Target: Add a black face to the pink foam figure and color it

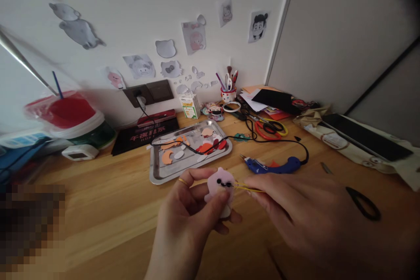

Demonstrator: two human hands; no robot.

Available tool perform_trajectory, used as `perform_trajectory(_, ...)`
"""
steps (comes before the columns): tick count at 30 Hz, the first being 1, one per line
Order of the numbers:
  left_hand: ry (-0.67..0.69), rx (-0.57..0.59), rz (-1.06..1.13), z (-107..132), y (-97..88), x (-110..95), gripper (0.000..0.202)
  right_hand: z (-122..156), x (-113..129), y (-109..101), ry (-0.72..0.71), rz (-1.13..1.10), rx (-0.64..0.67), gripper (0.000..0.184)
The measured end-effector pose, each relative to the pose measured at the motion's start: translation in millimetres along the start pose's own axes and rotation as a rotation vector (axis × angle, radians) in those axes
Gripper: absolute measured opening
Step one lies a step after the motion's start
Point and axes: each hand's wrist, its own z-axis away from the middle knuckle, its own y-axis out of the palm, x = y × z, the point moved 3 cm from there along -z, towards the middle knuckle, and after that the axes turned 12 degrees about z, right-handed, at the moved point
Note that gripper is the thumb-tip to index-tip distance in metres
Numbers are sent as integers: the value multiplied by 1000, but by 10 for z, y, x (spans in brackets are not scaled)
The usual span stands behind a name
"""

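Note:
A small pale pink felt figure (215, 183) with black dot eyes and a dark mouth is pinched between the thumb and fingers of my left hand (193, 214). Its lower part looks whitish. Thin yellow tweezers (244, 187) are gripped in my right hand (295, 210), their tips at the right eye of the figure. Whether the tips hold a tiny piece there, I cannot tell. Just beyond my right hand lies a blue glue gun (278, 165), its nozzle pointing left. Past my left hand is a metal tray (157, 170) with orange, white and red felt cutouts (206, 146).
The black cord (278, 140) of the glue gun runs across the tray. Scissors (272, 127), a tape roll (231, 106) and a pen cup (229, 94) stand or lie behind. A white bucket (98, 124) is at left, a cloth bag (348, 144) at right, dark scissor handle (362, 203) near my right hand.

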Motion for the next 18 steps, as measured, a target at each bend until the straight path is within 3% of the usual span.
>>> perform_trajectory(8,18,-16,-35,13,-21,23,28,-66,53,-125,-163,105,-51,27)
perform_trajectory(18,-4,-12,-2,-10,2,-13,28,-14,54,-10,-94,-4,-142,18)
